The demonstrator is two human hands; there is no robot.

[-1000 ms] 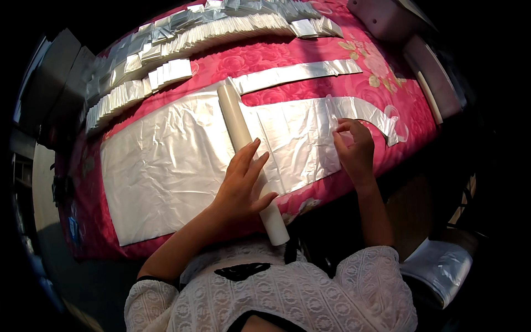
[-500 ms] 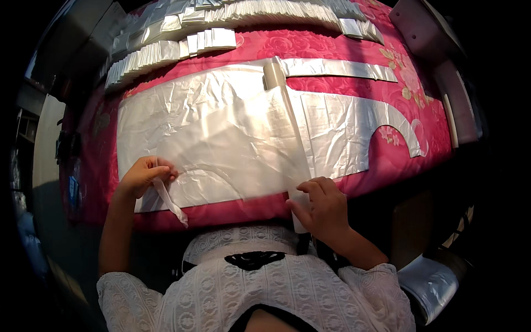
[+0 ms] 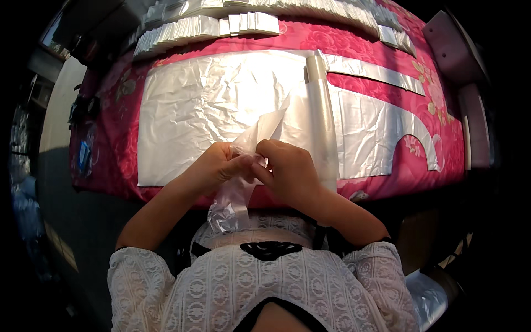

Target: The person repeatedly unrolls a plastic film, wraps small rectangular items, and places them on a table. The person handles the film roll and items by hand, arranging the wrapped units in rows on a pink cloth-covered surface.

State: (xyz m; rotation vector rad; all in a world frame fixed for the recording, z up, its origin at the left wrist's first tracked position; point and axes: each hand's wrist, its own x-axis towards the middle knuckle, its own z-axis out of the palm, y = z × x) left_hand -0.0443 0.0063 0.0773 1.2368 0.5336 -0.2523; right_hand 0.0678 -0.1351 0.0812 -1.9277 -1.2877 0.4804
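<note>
My left hand (image 3: 221, 163) and my right hand (image 3: 289, 170) meet over the near edge of the table, both closed with their fingertips pinched on thin clear plastic film (image 3: 263, 130). A crumpled tail of this film hangs below my left hand toward my lap, and another part runs up toward a film roll (image 3: 322, 116). The roll lies across a flat white plastic sheet (image 3: 188, 105), whose right part has curved cut-outs and strap-like ends (image 3: 368, 133), like an apron. My fingers hide exactly how the film is gathered between them.
Long rows of folded white packets (image 3: 182, 36) stand along the far side of the pink flowered tablecloth (image 3: 119, 133). A small blue packet (image 3: 84, 157) lies at the left edge. Pale boxes (image 3: 453, 47) stand at the right, with clear plastic (image 3: 426, 301) below.
My right hand has left the roll's near end and come left to my left hand, which moved right with the film. The film is now drawn up between both hands. The view has shifted.
</note>
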